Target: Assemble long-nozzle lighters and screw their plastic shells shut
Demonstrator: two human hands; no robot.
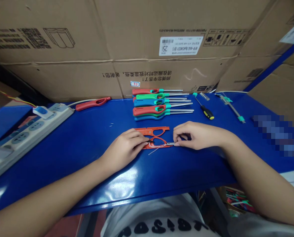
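Observation:
Two orange plastic lighter shell halves (150, 132) lie on the blue table, one behind the other, each with a trigger loop. My left hand (127, 144) is closed over the near half, its fingertips pinching a small black part (151, 141) with thin white wires (155, 145) running from it. In a pinch, my right hand (196, 135) grips a short metal piece (170, 144) at the right end of that half. A thin clear tube (154, 151) sticks out toward me. My fingers hide most of what each hand holds.
Several long-nosed lighters (150, 111) are stacked behind my hands. A screwdriver (207, 112) and a metal tube with green ends (233, 110) lie at the right. At the left are a red shell (94, 104) and a power strip (48, 123). Cardboard (82, 74) walls the back.

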